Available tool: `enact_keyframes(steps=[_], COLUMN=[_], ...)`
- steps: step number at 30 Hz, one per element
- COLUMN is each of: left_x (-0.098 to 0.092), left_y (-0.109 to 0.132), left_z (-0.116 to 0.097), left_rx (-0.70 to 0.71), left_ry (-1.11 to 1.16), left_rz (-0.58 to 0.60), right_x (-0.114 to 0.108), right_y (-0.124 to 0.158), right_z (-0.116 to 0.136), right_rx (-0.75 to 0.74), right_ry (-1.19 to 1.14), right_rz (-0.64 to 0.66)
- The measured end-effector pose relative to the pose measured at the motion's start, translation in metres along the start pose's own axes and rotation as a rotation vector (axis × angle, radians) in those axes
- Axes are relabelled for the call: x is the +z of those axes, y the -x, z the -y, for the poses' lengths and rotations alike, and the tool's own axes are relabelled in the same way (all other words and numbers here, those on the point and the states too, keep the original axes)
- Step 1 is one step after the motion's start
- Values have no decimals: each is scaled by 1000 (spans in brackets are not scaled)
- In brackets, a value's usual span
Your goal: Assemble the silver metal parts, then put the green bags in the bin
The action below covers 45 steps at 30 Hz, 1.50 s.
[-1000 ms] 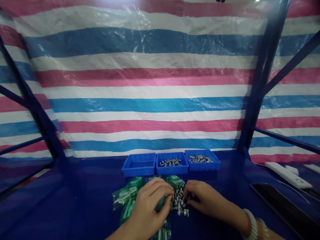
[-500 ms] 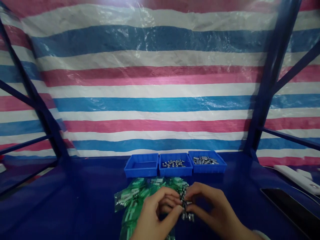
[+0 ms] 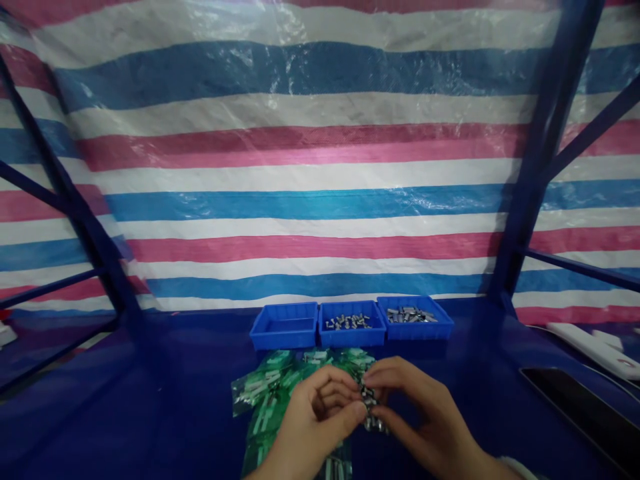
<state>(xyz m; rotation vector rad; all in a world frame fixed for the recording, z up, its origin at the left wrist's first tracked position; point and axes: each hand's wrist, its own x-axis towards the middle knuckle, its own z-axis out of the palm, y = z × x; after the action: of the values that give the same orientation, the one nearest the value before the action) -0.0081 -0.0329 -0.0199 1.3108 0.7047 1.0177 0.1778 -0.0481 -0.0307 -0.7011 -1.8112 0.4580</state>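
My left hand (image 3: 320,417) is closed, fingers curled and thumb tip pressed near the fingertips; whatever it grips is hidden or too small to name. Facing it, my right hand (image 3: 425,407) bends its thumb and index finger around the same spot, and any small piece between them cannot be made out. Small shiny metal parts (image 3: 371,421), which look like screws, lie in a cluster between and below the fingertips. Beside and partly under my left hand are green-tinted clear plastic bags (image 3: 270,383) with pale and metallic pieces inside.
Behind the hands stand three blue bins in a row: a left bin (image 3: 284,343) with nothing visible inside, a middle bin (image 3: 353,339) with screw-like parts, and a right bin (image 3: 425,331) with metal pieces. A dark phone-like slab (image 3: 580,413) lies right on the blue table (image 3: 125,413).
My right index finger has shifted slightly left toward my left fingertips. Both hands stay over the metal parts, and the camera view has moved a little.
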Motion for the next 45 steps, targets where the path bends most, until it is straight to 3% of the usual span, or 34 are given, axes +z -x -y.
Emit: enact_keyframes(steps=[9,12,16,20,25,29,32,34,37,39,42,45], left_x=[4,3,3,3,4,3,-4,-11,-22,-27,-28,-22], left_y=[1,2,3,3,4,-6,-35,-65,-104,-116,-104,-72], left_z=[-7,-8,-7,-2,3,-11,-30,-40,-44,-40,-32,-27], left_rx=[-74,-7,152,370,457,489,590,647,611,577,558,566], left_ry=[-29,-43,-178,-350,-478,-580,-775,-1020,-1148,-1205,-1252,-1252], left_rz=[16,14,8,28,-3,-46,-75,-73,9,58,81,89], right_x=[-7,-6,6,22,28,19,7,0,-9,-15,-23,-24], right_y=[-3,-4,-3,3,7,1,-6,-9,-14,-16,-19,-19], right_z=[7,12,3,-14,-18,-8,-9,-17,-32,-38,-39,-35], right_rx=[75,266,610,767,716,629,587,596,592,555,474,408], right_ry=[-60,-236,-726,-1002,-874,-623,-499,-464,-383,-298,-108,98], right_rz=[195,187,148,127,166,173,94,28,-11,2,82,255])
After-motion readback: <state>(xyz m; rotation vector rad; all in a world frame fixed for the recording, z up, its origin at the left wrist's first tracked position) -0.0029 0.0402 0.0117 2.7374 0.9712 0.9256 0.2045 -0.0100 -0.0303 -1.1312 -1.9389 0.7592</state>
